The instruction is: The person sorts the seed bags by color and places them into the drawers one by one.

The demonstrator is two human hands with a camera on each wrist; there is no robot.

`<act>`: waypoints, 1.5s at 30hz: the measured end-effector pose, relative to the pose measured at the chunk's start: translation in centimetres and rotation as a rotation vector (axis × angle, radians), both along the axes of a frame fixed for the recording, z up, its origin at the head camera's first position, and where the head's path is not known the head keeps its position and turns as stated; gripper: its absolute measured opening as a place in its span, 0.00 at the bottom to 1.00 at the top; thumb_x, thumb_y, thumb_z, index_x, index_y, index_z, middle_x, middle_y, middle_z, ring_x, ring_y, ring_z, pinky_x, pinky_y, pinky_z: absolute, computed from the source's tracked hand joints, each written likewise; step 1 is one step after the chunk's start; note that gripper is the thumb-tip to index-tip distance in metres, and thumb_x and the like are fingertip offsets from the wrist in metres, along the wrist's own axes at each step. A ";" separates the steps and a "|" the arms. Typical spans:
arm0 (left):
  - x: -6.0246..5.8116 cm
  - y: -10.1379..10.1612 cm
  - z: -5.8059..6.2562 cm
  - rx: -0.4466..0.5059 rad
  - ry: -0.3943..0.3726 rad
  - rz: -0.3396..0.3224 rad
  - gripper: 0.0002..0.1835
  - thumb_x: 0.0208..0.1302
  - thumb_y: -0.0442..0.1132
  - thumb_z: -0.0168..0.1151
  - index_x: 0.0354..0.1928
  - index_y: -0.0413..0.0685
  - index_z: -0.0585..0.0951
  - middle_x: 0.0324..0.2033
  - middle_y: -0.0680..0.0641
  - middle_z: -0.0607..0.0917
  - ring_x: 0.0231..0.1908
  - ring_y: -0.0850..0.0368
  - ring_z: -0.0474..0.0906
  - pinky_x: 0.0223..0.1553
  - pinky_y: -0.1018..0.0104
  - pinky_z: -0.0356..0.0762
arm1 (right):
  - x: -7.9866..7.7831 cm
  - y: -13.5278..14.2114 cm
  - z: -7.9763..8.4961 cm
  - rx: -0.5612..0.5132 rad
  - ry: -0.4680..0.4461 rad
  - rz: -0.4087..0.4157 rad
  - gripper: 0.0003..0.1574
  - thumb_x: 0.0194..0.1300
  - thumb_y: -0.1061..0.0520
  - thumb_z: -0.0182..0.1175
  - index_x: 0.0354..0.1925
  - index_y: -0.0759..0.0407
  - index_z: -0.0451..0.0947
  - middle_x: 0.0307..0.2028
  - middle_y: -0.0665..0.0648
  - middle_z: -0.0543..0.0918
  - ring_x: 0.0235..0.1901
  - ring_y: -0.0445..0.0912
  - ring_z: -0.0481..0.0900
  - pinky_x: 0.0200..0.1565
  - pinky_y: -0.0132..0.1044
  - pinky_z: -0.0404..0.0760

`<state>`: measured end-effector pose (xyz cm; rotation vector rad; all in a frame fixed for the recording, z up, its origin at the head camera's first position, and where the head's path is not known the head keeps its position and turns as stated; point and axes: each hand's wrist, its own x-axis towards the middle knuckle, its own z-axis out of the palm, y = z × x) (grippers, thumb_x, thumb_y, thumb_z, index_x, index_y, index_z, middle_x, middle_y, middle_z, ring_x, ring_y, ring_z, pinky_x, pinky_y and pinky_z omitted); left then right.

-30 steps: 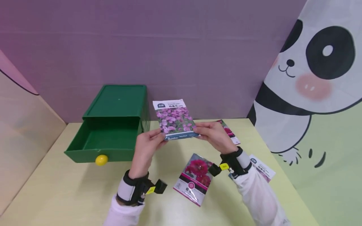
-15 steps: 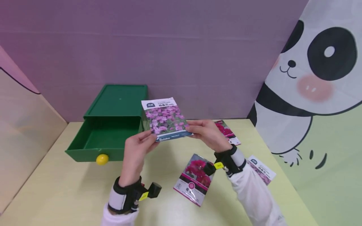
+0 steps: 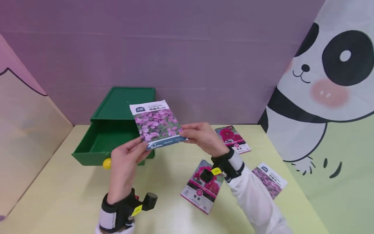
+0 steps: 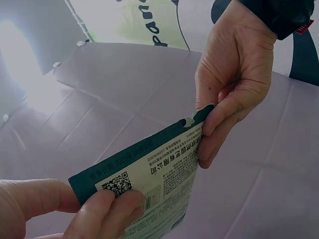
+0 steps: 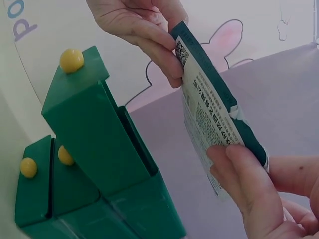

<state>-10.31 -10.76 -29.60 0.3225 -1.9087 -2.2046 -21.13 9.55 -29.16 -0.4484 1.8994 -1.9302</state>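
A seed packet [image 3: 157, 125] printed with pink-purple flowers is held up above the table, tilted, its blue lower edge toward the person. My left hand [image 3: 127, 159] pinches its lower left corner between thumb and fingers. At the lower right corner my right hand [image 3: 203, 136] pinches it the same way. The left wrist view shows the packet's printed back [image 4: 164, 184] with a QR code. Behind the packet, a green drawer [image 3: 102, 143] with a yellow knob [image 3: 107, 163] stands pulled out of its green cabinet [image 3: 125, 104]; the packet and left hand hide part of it.
A red-flower packet [image 3: 201, 191] lies on the table in front, partly under the right wrist camera. Another red-flower packet [image 3: 233, 139] lies farther back, and a pink-flower packet [image 3: 270, 180] near the right edge. More yellow-knobbed green drawers [image 5: 37, 184] show in the right wrist view.
Both hands have carried the seed packet leftward, so it now overlaps the front of the green cabinet and open drawer. The packets lying on the table stay put.
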 end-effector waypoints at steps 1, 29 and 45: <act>0.0 0.1 0.0 0.009 0.007 0.005 0.20 0.62 0.37 0.57 0.55 0.35 0.73 0.45 0.44 0.82 0.38 0.60 0.82 0.43 0.70 0.78 | 0.0 0.0 0.0 0.001 0.004 0.002 0.19 0.63 0.65 0.56 0.52 0.73 0.73 0.44 0.66 0.80 0.37 0.49 0.82 0.46 0.39 0.79; 0.3 -4.3 -1.4 0.201 0.053 -0.111 0.08 0.54 0.36 0.65 0.38 0.50 0.85 0.37 0.52 0.84 0.37 0.60 0.82 0.42 0.70 0.77 | 0.0 -2.8 -1.1 -0.133 -0.063 0.094 0.18 0.63 0.68 0.54 0.51 0.77 0.71 0.43 0.68 0.80 0.31 0.43 0.81 0.44 0.37 0.80; 0.6 -8.1 -2.9 0.249 -0.007 -0.228 0.09 0.61 0.30 0.57 0.36 0.51 0.84 0.37 0.50 0.83 0.38 0.58 0.82 0.42 0.70 0.78 | 0.7 -5.2 -2.1 -0.123 -0.087 0.126 0.18 0.62 0.68 0.54 0.50 0.77 0.72 0.43 0.69 0.80 0.30 0.42 0.81 0.41 0.34 0.81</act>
